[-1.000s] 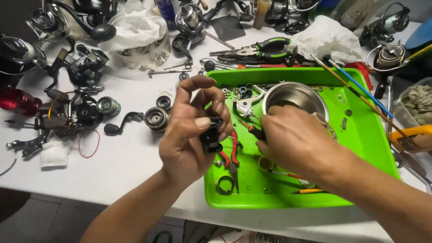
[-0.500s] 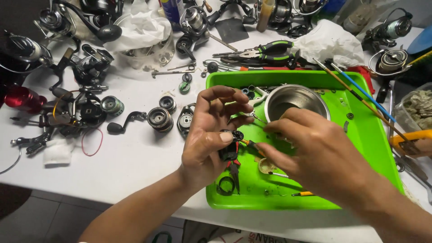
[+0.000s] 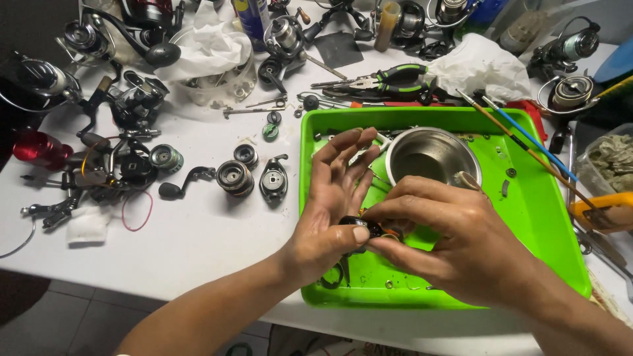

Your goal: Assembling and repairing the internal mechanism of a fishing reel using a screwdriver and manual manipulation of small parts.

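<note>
My left hand [image 3: 330, 204] holds a small black reel part [image 3: 359, 227] between thumb and palm, its other fingers spread upward. My right hand [image 3: 455, 240] pinches the same part from the right with thumb and fingertips. Both hands hover over the front left of a bright green tray [image 3: 547, 217]. A steel bowl [image 3: 432, 155] stands in the tray just behind my hands. Small screws and rings lie on the tray floor; the part's details are hidden by my fingers.
Dismantled fishing reels [image 3: 132, 165] and spools [image 3: 235, 178] crowd the white table [image 3: 198, 244] on the left. Green-handled pliers [image 3: 389, 76], a spray can [image 3: 254, 20], crumpled tissues [image 3: 481, 66], thin brushes [image 3: 527, 142] and an orange-handled tool [image 3: 600, 211] lie behind and to the right.
Both hands have come lower toward the tray's front edge. My left fingers have opened out while the thumb keeps the black part, and my right hand has closed onto it.
</note>
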